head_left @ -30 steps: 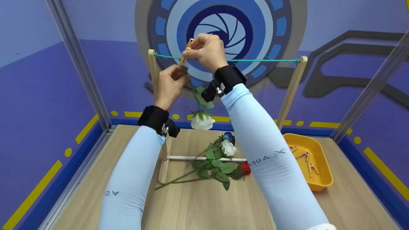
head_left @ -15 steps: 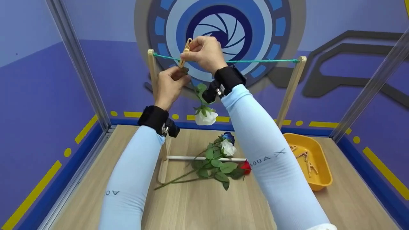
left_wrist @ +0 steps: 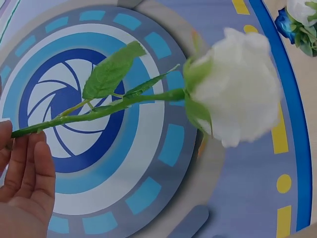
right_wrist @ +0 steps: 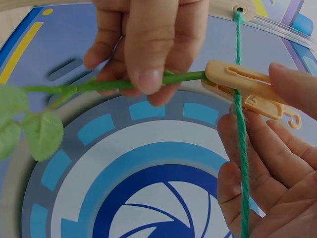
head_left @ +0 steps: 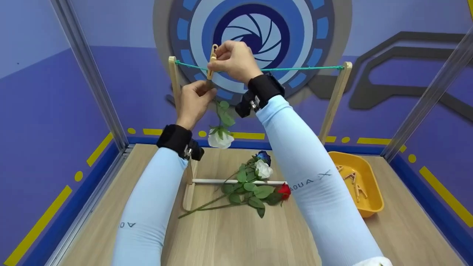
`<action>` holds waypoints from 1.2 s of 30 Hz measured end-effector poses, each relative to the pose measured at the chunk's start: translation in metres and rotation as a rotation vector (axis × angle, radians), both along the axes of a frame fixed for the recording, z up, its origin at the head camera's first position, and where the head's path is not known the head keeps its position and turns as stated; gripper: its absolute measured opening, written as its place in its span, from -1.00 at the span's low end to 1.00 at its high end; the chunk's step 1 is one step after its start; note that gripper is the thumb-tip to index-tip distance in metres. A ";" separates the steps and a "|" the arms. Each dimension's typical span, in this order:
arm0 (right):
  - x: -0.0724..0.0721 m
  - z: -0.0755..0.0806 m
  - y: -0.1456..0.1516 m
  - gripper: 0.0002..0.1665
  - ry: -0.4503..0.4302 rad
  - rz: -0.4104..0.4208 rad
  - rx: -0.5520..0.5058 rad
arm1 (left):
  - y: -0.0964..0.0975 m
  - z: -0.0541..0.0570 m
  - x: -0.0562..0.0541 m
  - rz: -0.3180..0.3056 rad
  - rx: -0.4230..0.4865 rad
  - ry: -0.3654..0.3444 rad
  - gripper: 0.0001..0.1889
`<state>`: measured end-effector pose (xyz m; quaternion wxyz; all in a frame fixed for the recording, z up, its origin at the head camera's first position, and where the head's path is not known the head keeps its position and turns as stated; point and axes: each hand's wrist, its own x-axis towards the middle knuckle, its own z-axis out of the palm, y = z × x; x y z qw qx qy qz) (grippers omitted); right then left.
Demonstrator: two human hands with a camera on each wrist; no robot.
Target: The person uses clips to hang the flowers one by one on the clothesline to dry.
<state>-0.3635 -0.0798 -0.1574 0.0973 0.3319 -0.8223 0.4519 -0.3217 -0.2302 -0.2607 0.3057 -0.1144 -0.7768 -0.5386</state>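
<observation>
My left hand (head_left: 194,101) pinches the green stem of a white rose (head_left: 220,138), which hangs bloom down below the cord. In the left wrist view the rose's stem (left_wrist: 104,113) runs out from the fingertips to the blurred bloom. My right hand (head_left: 238,61) pinches a light orange clothespin (head_left: 211,66) between thumb and fingers. The right wrist view has the clothespin's tip at the stem's end, with the green cord (right_wrist: 241,148) passing through its jaws. The cord (head_left: 295,69) is strung between two wooden posts (head_left: 336,99).
On the table under the cord lie a blue rose (head_left: 263,157), another white rose (head_left: 264,169) and a red rose (head_left: 284,191), across a white rod (head_left: 214,181). At the right stands a yellow basin (head_left: 377,195) holding several clothespins (head_left: 358,192).
Both hands have shifted slightly left and the left hand a little down. The clothespin has turned more upright, and the hanging rose has swung right and then back left.
</observation>
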 end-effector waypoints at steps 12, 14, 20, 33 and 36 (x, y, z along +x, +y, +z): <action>0.001 0.000 -0.001 -0.80 0.005 -0.020 -0.041 | 0.000 0.004 0.004 0.028 0.001 -0.014 -0.80; 0.001 0.001 0.000 -0.79 0.010 -0.025 -0.043 | 0.000 0.005 0.004 0.029 0.009 -0.017 -0.76; 0.000 0.000 0.000 -0.76 0.028 -0.032 -0.030 | 0.001 0.005 0.003 0.011 0.046 -0.003 -0.65; 0.000 -0.002 0.002 -0.76 0.012 -0.030 -0.049 | 0.003 0.006 0.005 -0.017 0.064 -0.018 -0.63; 0.000 -0.002 0.001 -0.74 0.007 -0.036 -0.030 | 0.002 0.005 0.004 -0.012 0.058 -0.028 -0.64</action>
